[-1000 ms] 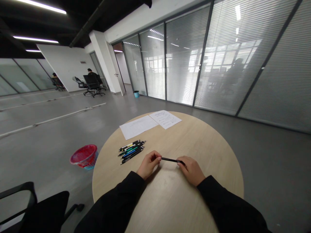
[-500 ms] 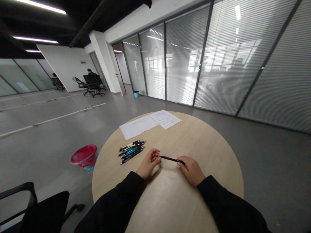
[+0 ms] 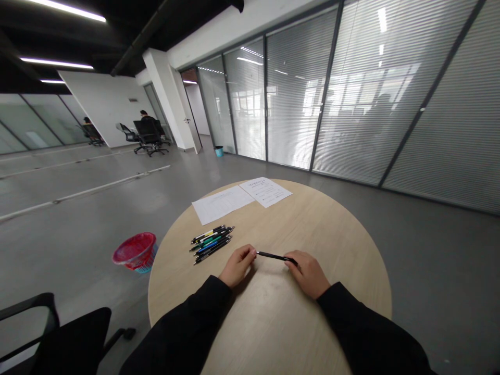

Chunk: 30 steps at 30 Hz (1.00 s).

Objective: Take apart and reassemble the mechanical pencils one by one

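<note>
The left hand (image 3: 237,266) has its thumb and fingertips pressed together on the left end of a slim black pen (image 3: 273,255), and the right hand (image 3: 308,272) pinches the opposite end between thumb and fingers. So the pen is stretched between both hands, its left end slightly farther from the person; whether it touches the surface below, I cannot tell.

Let us take this pen as the centre of a clock, with twelve pointing away from the person. The left hand is then at nine o'clock, and the right hand is between three and four. A group of pens with black, white, yellow, green and blue parts (image 3: 213,244) lies between nine and ten o'clock, near the left hand, on the round table of pale wood colour (image 3: 320,224). A white paper sheet with faint print (image 3: 223,204) lies toward eleven, and a white sheet with darker printed lines (image 3: 266,192) at twelve.
</note>
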Available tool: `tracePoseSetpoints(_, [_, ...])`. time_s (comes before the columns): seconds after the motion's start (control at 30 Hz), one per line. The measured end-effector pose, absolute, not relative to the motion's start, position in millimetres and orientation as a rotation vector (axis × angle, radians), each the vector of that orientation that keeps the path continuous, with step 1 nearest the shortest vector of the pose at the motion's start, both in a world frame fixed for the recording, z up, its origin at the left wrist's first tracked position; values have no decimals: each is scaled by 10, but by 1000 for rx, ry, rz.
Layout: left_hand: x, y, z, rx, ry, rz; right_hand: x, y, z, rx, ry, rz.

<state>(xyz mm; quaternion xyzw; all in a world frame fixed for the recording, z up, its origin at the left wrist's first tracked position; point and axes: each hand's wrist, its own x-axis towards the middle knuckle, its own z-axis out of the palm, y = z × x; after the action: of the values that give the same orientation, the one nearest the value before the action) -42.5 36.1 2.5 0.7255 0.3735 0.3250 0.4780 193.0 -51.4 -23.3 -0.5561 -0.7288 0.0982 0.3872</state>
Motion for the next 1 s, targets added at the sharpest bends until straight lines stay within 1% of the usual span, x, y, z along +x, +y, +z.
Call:
tracePoseSetpoints(0.23, [-440, 371, -4, 1669, 800, 834, 1920, -516, -223, -1408, -1838, 269])
tracePoseSetpoints(0.3, [-438, 380, -34, 1657, 832, 825, 1916, -518, -215, -1405, -1836, 268])
tracePoseSetpoints(0.47, [-435, 394, -42, 1844, 1014, 764, 1918, -516, -205, -1391, -1851, 268])
tracePoseSetpoints(0.63, [-437, 393, 13, 1949, 993, 764, 1930, -500, -247, -1382, -1823, 301])
tracePoseSetpoints(0.87, [-448, 414, -41, 1795, 952, 806, 1930, -485, -254, -1416, -1571, 422])
tracePoseSetpoints(1.0, [-442, 429, -66, 1672, 936, 818, 1949, -476, -236, -1397, -1480, 420])
